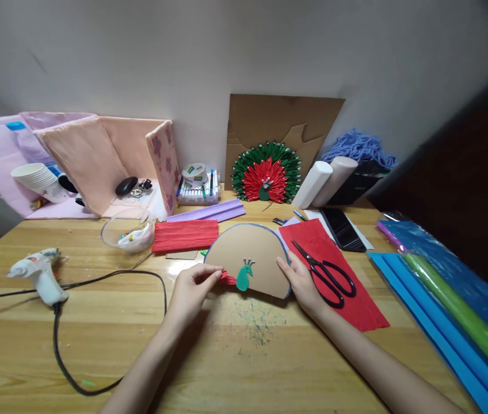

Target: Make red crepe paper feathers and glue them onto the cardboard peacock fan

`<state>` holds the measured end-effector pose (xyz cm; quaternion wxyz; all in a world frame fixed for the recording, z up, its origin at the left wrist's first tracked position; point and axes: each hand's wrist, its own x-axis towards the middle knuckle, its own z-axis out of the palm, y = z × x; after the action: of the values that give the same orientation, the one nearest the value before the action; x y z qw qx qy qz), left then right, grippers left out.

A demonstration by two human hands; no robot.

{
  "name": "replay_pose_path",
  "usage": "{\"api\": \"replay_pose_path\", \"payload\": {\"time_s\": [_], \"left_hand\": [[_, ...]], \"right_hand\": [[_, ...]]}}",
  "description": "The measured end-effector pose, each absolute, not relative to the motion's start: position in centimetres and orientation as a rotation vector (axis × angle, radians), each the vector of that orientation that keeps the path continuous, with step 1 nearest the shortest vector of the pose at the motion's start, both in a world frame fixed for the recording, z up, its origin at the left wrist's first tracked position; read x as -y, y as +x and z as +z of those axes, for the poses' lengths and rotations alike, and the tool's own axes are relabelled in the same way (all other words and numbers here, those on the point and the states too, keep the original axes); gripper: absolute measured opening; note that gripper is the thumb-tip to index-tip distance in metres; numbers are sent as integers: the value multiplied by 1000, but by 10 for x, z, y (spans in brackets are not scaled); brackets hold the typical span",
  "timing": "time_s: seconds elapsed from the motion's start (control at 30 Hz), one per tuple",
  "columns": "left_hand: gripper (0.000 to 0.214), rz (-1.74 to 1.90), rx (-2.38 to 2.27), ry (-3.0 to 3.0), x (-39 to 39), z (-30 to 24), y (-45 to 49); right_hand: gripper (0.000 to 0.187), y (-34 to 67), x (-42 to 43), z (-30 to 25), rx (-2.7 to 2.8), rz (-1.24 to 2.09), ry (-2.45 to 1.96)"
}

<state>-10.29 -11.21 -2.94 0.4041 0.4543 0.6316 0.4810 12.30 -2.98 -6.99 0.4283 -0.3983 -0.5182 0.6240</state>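
A half-round piece of cardboard [231, 247] with a blue-edged curve is held tilted above the table. Glued or laid at its lower middle is a green peacock body cutout [244, 278] with a small silvery crest. My left hand [194, 287] pinches a small red crepe paper piece [228, 279] at the cardboard's lower left, beside the peacock's body. Its far end meets the cutout; whether it is stuck there I cannot tell. My right hand [303, 283] grips the cardboard's right edge, thumb on the front face and fingers behind, mostly hidden.
Black-handled scissors [328, 273] lie on a red paper sheet [358, 302] at right. A glue gun [39, 273] with a looping cord rests at left. Behind are folded red crepe paper [186, 236], a plastic bowl [127, 230] and a finished red-green peacock [265, 172]. Blue rolls [434, 322] line the right.
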Motion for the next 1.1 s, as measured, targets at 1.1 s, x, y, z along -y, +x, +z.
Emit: {"api": "replay_pose_path", "payload": {"time_s": [1.1], "left_hand": [[17, 1321, -1632, 1271, 115, -29, -96]], "right_hand": [[30, 125, 28, -74, 1334, 1490, -1033]]}}
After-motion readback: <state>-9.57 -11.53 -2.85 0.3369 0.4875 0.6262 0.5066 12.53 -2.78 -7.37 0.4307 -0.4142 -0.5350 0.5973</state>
